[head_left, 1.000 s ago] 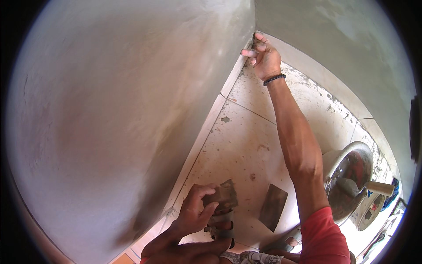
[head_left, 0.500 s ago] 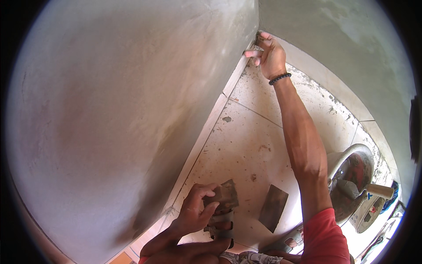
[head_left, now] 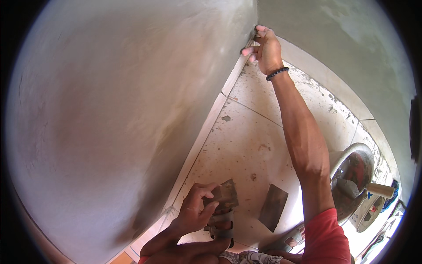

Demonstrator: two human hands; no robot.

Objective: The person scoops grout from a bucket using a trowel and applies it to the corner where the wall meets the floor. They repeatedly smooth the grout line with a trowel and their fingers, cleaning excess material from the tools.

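Observation:
My right hand reaches far forward to the corner where the two grey plastered walls meet. Its fingers are bent but apart, with the tips touching the lower edge of the left wall, by the tile skirting. No tool shows in it. A dark beaded bracelet circles that wrist. Near my body, my left hand hangs loosely with thumb and fingers apart. Just beside its fingers is a dark, stained flat plate; whether they touch it is hard to tell. A sandalled foot shows below.
Light floor tiles are spotted with crumbs of mortar. A dark rectangular plate lies on them. To the right stands a bucket holding grey material, with a wooden-handled tool beside it. Skirting tiles run along the right wall.
My right hand has shifted slightly up and to the left along the wall's base in the corner. My left hand stays where it was.

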